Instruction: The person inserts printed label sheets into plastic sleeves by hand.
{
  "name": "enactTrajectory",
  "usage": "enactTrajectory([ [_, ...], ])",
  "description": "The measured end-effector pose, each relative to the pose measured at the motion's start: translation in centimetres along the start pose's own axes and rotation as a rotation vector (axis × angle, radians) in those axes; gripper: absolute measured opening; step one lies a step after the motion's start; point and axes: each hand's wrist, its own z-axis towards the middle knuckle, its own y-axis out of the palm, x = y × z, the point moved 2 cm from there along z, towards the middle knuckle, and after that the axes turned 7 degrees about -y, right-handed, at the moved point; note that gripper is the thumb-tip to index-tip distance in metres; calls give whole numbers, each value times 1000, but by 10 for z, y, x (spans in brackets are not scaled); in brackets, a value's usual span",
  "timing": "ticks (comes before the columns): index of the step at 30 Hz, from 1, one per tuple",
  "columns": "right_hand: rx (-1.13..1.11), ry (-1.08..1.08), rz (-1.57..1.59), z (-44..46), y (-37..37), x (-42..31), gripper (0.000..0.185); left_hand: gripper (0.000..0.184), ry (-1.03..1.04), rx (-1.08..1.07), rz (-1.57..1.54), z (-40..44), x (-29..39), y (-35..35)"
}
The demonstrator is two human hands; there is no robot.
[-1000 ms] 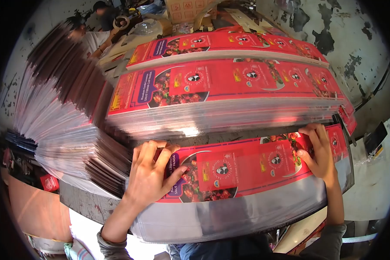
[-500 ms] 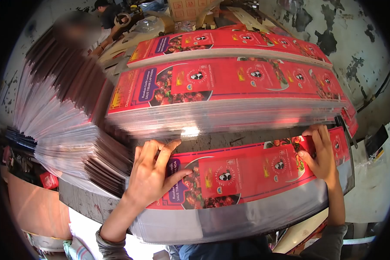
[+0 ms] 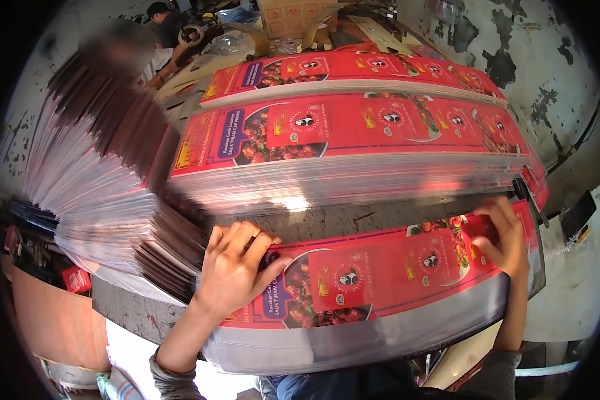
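Note:
A red printed plastic sheet (image 3: 393,273) with panda logos and food pictures lies on top of a stack nearest me, whose clear lower edges (image 3: 380,343) hang toward my body. My left hand (image 3: 237,270) rests on the sheet's left end, fingers bent over its far edge and thumb spread apart on the print. Over the right end is my right hand (image 3: 503,237), slightly blurred, its thumb and fingers apart; whether it touches the sheet is hard to see. Beyond them stands a thick pile of the same red sheets (image 3: 353,130).
Another red pile (image 3: 353,67) lies farther back. At left, a fanned bundle of clear-edged sheets (image 3: 100,193) leans over the worn dark table (image 3: 130,307). A black clip-like piece (image 3: 521,190) stands at the right. A person (image 3: 163,23) and a cardboard box (image 3: 297,17) are behind.
My left hand's fingers have curled in more, and the hand sits slightly lower. My right hand has shifted a little right. The red sheet stays in nearly the same place.

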Motion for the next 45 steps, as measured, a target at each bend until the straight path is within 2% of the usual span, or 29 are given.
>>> enactTrajectory([
  [1,37,88,22,-8,-5,5,52,24,1,-5,5,-1,0,0],
  [2,31,92,26,-8,-3,4,52,24,0,-12,3,-2,0,1],
  [4,20,59,-170,-8,-2,1,56,23,8,29,19,-2,-2,1],
  [10,-36,70,-161,-3,6,1,58,28,44,52,47,-1,-3,-6],
  [11,-13,74,-164,-1,6,0,57,37,23,-15,47,-3,-1,-10],
  [12,11,79,-167,-1,6,-1,55,37,28,-19,43,-4,3,-15],
  [15,24,149,-310,-3,9,0,50,60,88,-257,-206,-12,7,-18],
  [18,49,204,-363,-3,12,2,46,67,82,-300,-202,-11,9,-18],
  [19,46,209,-361,-4,13,2,46,72,81,-306,-103,-8,10,-18],
  [26,115,155,-358,2,12,3,43,73,7,-329,-81,-6,7,-14],
  [36,128,114,-297,-1,11,9,38,67,30,-317,-84,-9,4,-10],
  [45,174,144,-245,0,12,7,33,60,-9,-142,61,-9,-2,-10],
])
